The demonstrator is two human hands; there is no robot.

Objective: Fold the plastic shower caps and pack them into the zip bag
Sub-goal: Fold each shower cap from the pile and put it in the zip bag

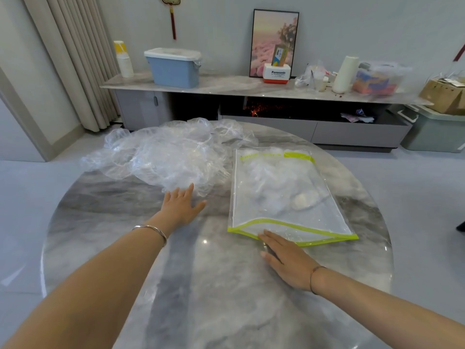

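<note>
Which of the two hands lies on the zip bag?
The right hand, its straight fingers on the green-edged near end of the zip bag. The left hand instead reaches the loose shower caps.

A round grey marble desk fills the lower frame, glossy with light spots. Pale grey floor tiles surround it. Beige curtains hang at upper left beside a plain pale wall with a red tassel. Across the upper frame runs a long low cabinet with a marble top, bearing stacked paper cups, a blue lidded tub, a framed pink picture leaning on the wall, a white roll and a cardboard box. A green-grey storage bin stands on the floor at right.
</note>
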